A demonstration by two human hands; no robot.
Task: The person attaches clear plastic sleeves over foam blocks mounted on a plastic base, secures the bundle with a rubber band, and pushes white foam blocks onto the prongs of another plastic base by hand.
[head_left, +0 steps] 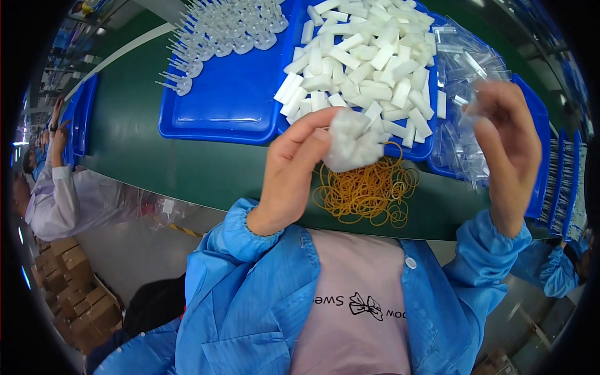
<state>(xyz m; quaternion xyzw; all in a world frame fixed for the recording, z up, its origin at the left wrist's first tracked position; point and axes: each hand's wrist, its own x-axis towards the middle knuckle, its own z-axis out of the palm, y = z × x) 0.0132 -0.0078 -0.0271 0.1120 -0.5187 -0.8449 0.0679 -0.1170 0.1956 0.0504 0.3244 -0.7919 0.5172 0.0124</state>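
Note:
My left hand (pixel 287 172) pinches a translucent white, ruffled bundle (pixel 355 140) between thumb and fingers, just above the near edge of a blue tray. White foam-like blocks (pixel 359 56) fill that tray. Below the bundle, a pile of amber rubber bands (pixel 365 190) lies on the green table. My right hand (pixel 509 147) hovers at the right, over a blue tray heaped with clear plastic pieces (pixel 459 137). Its fingers are curled and blurred. A hazy, see-through shape shows by its fingertips, and whether it is held is unclear.
Clear stemmed plastic parts (pixel 234 28) stand in the far part of a left blue tray (pixel 219 122). More blue trays (pixel 559 181) line the right edge. Another person (pixel 69 194) works at the far left of the green table (pixel 187 165). Cardboard boxes (pixel 78 294) are stacked on the floor.

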